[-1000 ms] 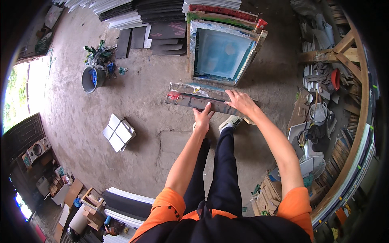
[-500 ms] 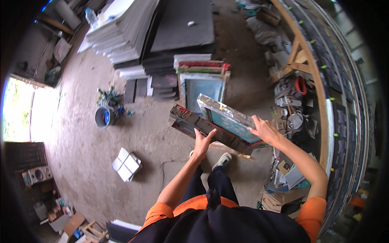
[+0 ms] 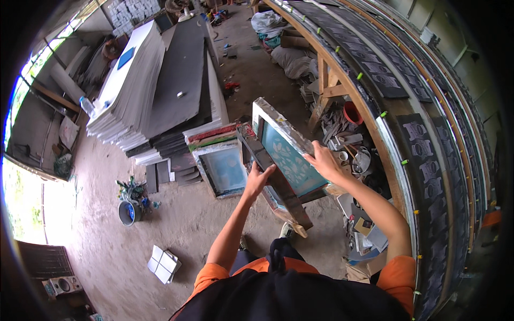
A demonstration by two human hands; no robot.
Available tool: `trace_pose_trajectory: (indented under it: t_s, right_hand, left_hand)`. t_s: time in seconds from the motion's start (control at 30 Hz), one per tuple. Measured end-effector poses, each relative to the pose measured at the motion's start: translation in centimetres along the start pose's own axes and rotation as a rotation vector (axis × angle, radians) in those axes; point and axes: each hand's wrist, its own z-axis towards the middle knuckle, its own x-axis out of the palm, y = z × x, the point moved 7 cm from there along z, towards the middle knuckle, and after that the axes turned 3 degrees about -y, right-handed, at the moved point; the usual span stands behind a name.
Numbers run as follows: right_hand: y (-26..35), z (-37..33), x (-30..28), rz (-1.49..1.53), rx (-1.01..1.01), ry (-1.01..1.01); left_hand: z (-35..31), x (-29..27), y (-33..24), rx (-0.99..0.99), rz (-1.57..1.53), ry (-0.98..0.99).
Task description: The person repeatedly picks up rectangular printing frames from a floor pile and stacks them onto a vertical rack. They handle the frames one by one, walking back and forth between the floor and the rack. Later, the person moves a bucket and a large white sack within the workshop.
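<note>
My left hand [image 3: 258,181] is wrapped round a dark, worn screen-printing frame [image 3: 286,193], its thumb over the edge. In my right hand [image 3: 324,162] is the edge of a second screen-printing frame [image 3: 285,151], with teal mesh, a pale leaf-like pattern and a taped, whitish rim. Both frames are held tilted in front of my body, side by side with a gap between their upper ends. Whether they touch lower down I cannot tell. Just beyond my left hand, another screen frame [image 3: 224,170] with blue mesh leans against several more frames.
Tall stacks of white board [image 3: 120,101] and dark sheets [image 3: 174,88] stand ahead on the left. A grey bucket [image 3: 128,213] and a bundle of white paper [image 3: 164,264] sit on the floor. Along my right runs a long wooden-edged table [image 3: 369,112] carrying dark printed pieces, with clutter beneath.
My view has swung toward the right and farther ahead. The two held frames now stand more upright, and the teal mesh shows more fully. Both hands keep their hold.
</note>
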Motion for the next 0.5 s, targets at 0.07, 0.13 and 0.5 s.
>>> trace_pose_trajectory:
  t_s: [0.07,0.13,0.5]
  right_hand:
    - [-1.7,1.6,-0.6,-0.011,-0.019,-0.046]
    - [-3.5,3.6,-1.2,-0.015,0.005,-0.027]
    - [-10.6,19.2,-4.4,-0.078,-0.023,-0.052]
  left_hand:
    - [2.6,1.3,-0.6,0.02,0.079,-0.009]
    - [5.0,2.6,-1.9,0.032,0.126,-0.017]
    - [23.0,7.1,-7.2,0.085,0.093,-0.028]
